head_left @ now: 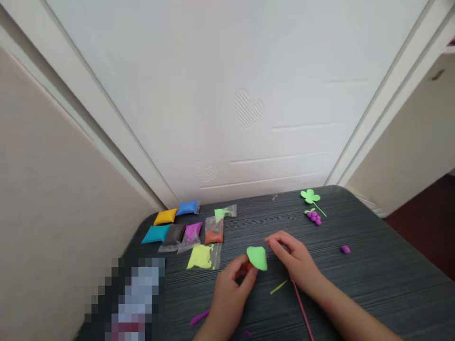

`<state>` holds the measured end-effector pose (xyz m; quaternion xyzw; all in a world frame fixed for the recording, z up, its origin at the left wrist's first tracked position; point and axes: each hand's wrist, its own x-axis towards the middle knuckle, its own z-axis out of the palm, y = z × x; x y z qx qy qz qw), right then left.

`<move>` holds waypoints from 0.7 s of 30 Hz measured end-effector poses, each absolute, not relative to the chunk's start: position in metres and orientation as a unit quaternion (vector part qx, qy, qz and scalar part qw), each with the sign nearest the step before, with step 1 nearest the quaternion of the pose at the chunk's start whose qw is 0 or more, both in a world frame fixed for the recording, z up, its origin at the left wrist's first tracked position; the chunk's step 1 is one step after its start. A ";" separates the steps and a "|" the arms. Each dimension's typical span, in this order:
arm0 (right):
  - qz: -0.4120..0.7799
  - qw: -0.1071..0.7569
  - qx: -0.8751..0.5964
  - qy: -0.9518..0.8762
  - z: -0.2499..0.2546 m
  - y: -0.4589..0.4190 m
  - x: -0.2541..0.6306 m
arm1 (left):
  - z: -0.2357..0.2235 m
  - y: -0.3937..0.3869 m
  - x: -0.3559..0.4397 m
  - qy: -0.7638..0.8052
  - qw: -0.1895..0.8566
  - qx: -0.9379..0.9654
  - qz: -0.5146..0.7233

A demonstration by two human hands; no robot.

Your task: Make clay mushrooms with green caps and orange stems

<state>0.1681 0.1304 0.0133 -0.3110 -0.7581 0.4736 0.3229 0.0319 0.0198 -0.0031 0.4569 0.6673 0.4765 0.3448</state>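
Observation:
My left hand (231,289) is closed around a light green, cone-shaped piece of modelling clay (257,257), gripped near its lower edge. A bit of orange shows between the fingers under it. Just right of the cone is my right hand (295,258), thumb and forefinger pressed together; anything between their tips is too small to make out. A thin pink stick (302,310) runs from beneath the right hand to the bottom edge, and whether that hand holds it is hidden. A thin yellow-green strip (278,287) lies on the dark table (377,284) between the hands.
Several clay packets lie at the left, among them a teal packet (156,234) and an opened yellow packet (200,256). At back right are a green clay clover (310,196) and purple clay grapes (314,217). A purple lump (345,249) sits nearer. A white panel (220,94) rises behind.

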 end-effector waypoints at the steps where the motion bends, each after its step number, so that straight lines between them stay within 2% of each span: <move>1: 0.472 0.332 -0.314 -0.754 0.013 0.131 0.169 | -0.003 0.020 0.032 0.664 0.340 0.456 0.486; 8: 0.446 0.344 -0.235 -0.792 0.016 0.122 0.170 | 0.002 0.014 0.040 0.640 0.252 0.512 0.514; 13: 0.521 0.329 -0.222 -0.755 0.011 0.119 0.164 | -0.001 0.005 0.046 0.627 0.217 0.521 0.536; 17: 0.596 0.309 -0.200 -0.714 0.009 0.121 0.165 | -0.008 0.003 0.048 0.605 0.239 0.524 0.551; 21: 0.624 0.291 -0.168 -0.705 0.011 0.122 0.166 | -0.011 0.010 0.043 0.559 0.315 0.507 0.576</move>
